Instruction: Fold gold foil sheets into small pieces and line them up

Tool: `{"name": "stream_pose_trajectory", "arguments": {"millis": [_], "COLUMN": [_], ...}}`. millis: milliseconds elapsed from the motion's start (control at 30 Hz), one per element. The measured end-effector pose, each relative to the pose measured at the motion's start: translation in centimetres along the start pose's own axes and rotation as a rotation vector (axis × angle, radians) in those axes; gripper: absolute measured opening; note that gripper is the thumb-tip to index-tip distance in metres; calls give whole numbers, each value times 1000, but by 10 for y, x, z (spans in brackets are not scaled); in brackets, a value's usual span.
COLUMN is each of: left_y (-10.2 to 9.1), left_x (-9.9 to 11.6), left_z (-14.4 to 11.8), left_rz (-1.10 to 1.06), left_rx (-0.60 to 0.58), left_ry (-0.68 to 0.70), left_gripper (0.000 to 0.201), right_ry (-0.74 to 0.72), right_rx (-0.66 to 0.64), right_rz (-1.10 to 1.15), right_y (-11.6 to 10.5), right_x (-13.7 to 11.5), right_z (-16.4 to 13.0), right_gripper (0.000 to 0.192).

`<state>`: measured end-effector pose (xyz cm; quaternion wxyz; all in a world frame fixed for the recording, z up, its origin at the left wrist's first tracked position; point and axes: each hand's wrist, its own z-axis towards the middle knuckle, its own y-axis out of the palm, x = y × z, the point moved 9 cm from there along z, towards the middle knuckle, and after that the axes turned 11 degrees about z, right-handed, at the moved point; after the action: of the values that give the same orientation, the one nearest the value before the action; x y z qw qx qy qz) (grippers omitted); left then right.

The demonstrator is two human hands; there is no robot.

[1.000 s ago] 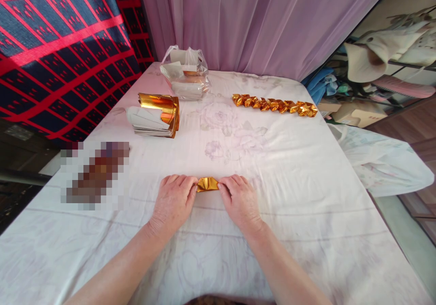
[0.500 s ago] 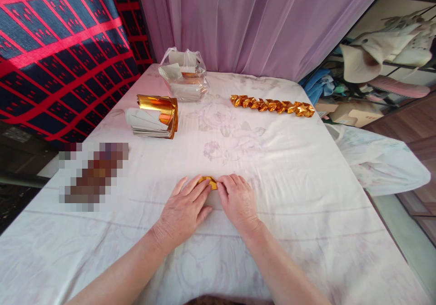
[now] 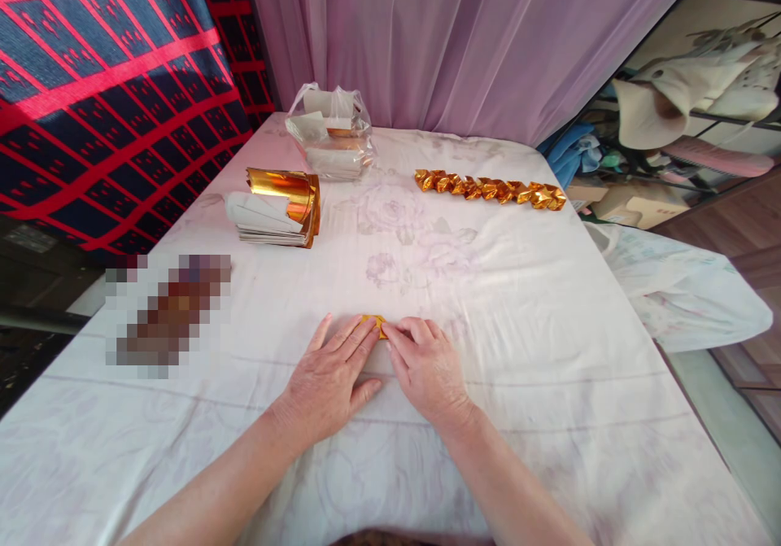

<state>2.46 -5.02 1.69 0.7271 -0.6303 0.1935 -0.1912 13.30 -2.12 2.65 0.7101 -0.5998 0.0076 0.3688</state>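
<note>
A small folded piece of gold foil paper (image 3: 373, 321) lies on the cloth-covered table in front of me. My left hand (image 3: 333, 375) rests flat with spread fingers, its fingertips pressing the paper down and covering part of it. At the paper's right end is my right hand (image 3: 430, 367), its fingers bent and the fingertips gripping the edge. Beyond my hands, to the left, stands a stack of gold foil sheets (image 3: 286, 192) with white backs. Farther back on the right is a row of folded gold foil pieces (image 3: 488, 189) set close together.
A clear plastic bag (image 3: 333, 135) with more sheets sits at the back of the table (image 3: 518, 286). A blurred-out item (image 3: 174, 310) lies at the left. Purple curtains (image 3: 464, 41) hang behind, and a shelf with a white hat (image 3: 652, 107) stands at right.
My right fingers have shifted on the paper's right end, the index finger now reaching forward onto it. Less of the gold foil paper shows. My left hand stays nearly in place.
</note>
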Motion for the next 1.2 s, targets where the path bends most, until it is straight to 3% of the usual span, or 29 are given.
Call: {"name": "stream_pose_trajectory", "arguments": {"millis": [300, 667, 1000, 1200], "left_y": [2, 0, -3, -2], "left_x": [-14, -14, -13, -12], "left_z": [-12, -7, -7, -5], "left_rz": [55, 36, 51, 82], "left_rx": [10, 7, 37, 24], "left_ry": [-24, -45, -37, -46], "left_gripper": [67, 65, 59, 60], "right_ry": [13, -19, 29, -60], "right_rx": [-11, 4, -39, -74], "right_rz": [-43, -103, -196, -164], "right_y": [0, 3, -2, 5], "right_x": [2, -6, 10, -5], "right_z": [-2, 5, -5, -10], "right_gripper": [33, 41, 44, 47]}}
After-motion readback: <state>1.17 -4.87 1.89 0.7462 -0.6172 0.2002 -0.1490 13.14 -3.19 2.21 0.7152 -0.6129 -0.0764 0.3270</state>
